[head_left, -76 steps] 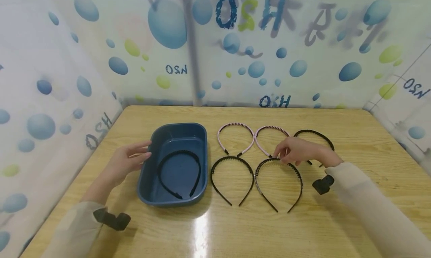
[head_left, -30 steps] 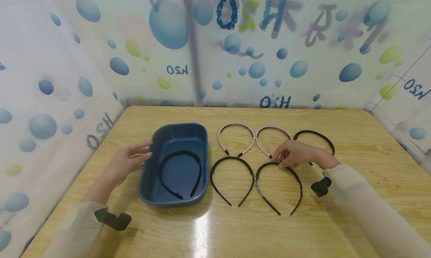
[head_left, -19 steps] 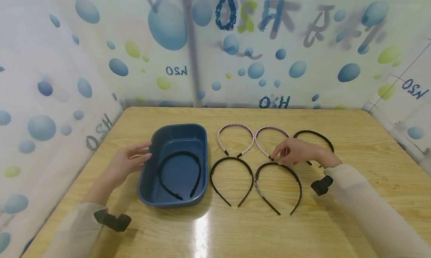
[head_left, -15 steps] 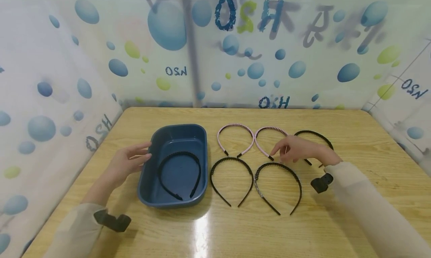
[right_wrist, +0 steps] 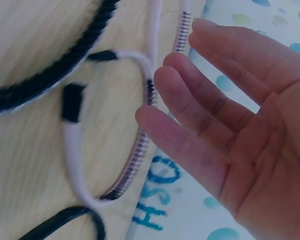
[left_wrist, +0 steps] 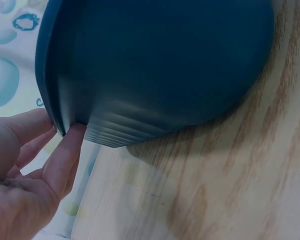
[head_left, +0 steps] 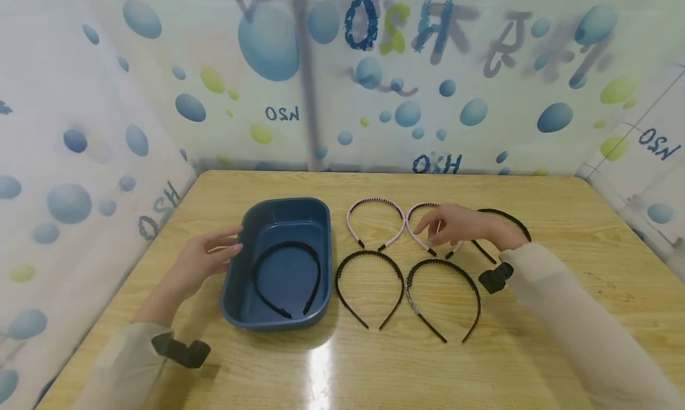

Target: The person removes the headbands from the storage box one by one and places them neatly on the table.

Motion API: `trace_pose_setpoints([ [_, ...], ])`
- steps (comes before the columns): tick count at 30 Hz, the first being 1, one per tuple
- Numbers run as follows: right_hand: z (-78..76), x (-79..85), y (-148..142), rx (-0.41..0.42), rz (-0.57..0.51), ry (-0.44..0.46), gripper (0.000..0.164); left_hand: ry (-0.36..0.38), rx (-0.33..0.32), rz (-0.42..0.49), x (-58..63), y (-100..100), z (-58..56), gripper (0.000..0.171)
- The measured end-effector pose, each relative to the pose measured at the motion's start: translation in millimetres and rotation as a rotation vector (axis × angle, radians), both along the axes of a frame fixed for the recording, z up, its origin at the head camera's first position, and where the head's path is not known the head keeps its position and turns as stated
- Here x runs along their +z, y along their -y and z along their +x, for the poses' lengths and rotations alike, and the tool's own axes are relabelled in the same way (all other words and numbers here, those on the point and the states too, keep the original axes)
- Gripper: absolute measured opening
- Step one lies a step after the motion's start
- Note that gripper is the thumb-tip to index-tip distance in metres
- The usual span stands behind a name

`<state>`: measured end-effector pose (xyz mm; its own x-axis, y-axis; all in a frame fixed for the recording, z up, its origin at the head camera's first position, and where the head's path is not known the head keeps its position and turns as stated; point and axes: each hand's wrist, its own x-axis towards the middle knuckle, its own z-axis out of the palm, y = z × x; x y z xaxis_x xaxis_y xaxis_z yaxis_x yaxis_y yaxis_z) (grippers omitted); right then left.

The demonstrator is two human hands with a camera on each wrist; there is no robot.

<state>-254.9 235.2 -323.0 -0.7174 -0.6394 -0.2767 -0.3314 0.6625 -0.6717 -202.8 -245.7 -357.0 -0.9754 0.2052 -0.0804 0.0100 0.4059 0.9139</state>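
In the head view my left hand [head_left: 200,258] is at the left side of a blue basin [head_left: 267,325]; the left wrist view shows thumb and fingers pinching its rim. Inside the basin lies a black toothed headband [head_left: 319,276]. My right hand [head_left: 455,224] hovers over the right pink headband [head_left: 409,220], hiding part of its arch. Its fingers are loosely bent with nothing between them, as the right wrist view shows. Just in front lies a black headband with a glittery patch [head_left: 478,300].
Left of the right pink headband lies another pink headband [head_left: 376,199]. A plain black headband [head_left: 402,276] sits at the front left of the group, close to the basin. At the back right, another black headband [head_left: 503,213] is partly covered by my right hand and wrist.
The glittery headband has slid slightly toward the front under my right hand, which has let go of it and moved back and left over the right pink headband. My left hand has stayed put.
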Motion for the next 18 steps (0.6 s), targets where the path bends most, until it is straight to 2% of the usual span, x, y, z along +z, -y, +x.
trace_pose_setpoints([
  [12, -12.6, 19.5, 39, 0.087, 0.025, -0.052, 0.034, -0.007, -0.005, 0.010, 2.8, -1, 2.7, 0.057],
  [18, -17.9, 34.0, 64, 0.168, 0.035, -0.112, 0.033, -0.012, -0.005, 0.012, 1.7, -1, 2.2, 0.057],
])
